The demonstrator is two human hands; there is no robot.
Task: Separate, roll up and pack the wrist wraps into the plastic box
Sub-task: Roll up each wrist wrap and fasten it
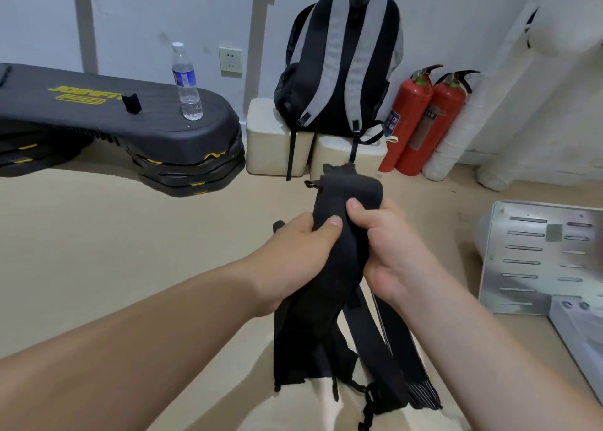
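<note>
There are two hands, and both hold one bunch of black wrist wraps (339, 284). I cannot count how many wraps are in the bunch.

The left hand (300, 254) comes in from the bottom left. Its fingers curl tight round the middle of the bunch, with the thumb on top. The right hand (391, 251) comes in from the bottom right. It grips the same bunch just beside the left hand, and its thumb presses on the cloth. The two thumbs almost touch.

The wraps are up in the air over the floor (130, 251). The top end is folded thick and sticks up past the hands. Long flat straps hang down under the hands. One strap has thin pale stripes at its end, and a thin black cord hangs at the bottom.

At the back edge of the floor, by the wall, stand two red fire extinguishers (424, 117) and two white blocks (277, 137). One backpack (342, 65) sits on the blocks. One water bottle (186, 81) stands near the right end of a stack of black step boards (130, 120). One metal plate (528, 257) with slots lies at the right edge.
</note>
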